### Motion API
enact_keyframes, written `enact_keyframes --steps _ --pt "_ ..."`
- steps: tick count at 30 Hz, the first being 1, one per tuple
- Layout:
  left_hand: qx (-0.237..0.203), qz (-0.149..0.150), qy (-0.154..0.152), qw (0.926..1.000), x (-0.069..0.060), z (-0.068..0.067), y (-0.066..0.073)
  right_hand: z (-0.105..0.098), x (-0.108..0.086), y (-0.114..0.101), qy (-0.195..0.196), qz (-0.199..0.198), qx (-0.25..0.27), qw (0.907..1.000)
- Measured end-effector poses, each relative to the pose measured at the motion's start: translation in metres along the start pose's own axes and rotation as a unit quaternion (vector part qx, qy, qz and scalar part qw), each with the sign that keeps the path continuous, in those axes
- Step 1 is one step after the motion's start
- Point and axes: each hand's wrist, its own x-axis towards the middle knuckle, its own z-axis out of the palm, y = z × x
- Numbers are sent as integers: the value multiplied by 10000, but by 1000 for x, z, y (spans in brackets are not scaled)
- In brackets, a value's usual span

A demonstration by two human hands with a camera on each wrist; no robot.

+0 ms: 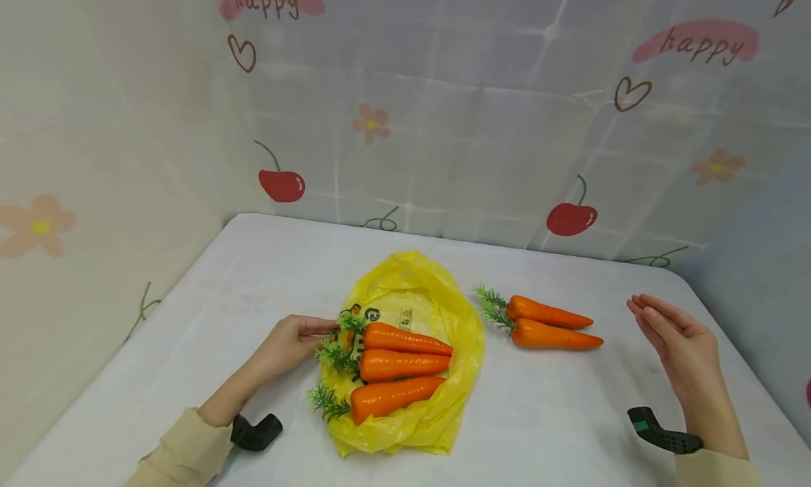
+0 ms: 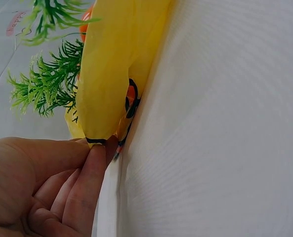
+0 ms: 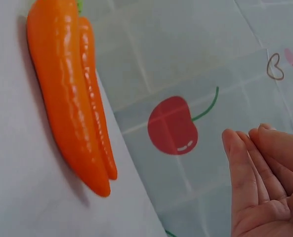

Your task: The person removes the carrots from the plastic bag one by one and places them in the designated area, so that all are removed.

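A yellow plastic bag (image 1: 467, 332) lies on the table with three orange carrots (image 1: 405, 364) in a row on it, their green leafy tops at the left. My left hand (image 1: 286, 348) pinches the bag's left edge between thumb and fingers; in the left wrist view the same hand (image 2: 62, 182) grips the yellow film (image 2: 106, 74) below the leaves (image 2: 52, 79). Two more carrots (image 1: 551, 332) lie side by side to the right of the bag. My right hand (image 1: 690, 357), empty, hovers right of their tips, fingers together and slightly bent; the right wrist view shows it (image 3: 267, 177) apart from the carrots (image 3: 62, 98).
The white table (image 1: 526, 431) has its back edge against a hanging curtain (image 1: 443, 156) printed with cherries, flowers and hearts. Similar cloth hangs at the left and right sides. A black band device (image 1: 256, 433) sits on the left wrist, another (image 1: 665, 434) on the right.
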Motion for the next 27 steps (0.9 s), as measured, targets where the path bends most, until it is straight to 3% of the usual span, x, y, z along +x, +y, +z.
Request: enact_keyframes --steps 10,17,27 --pt "-20 -34 14 10000 0 0 2 50 5 -15 -490 -321 175 9981" --pt "-76 43 13 10000 -2 -1 4 85 5 -11 -871 -567 -296 9941" --pt "-72 95 -18 9999 0 -1 4 119 9 5 -1280 -416 -808 9876"
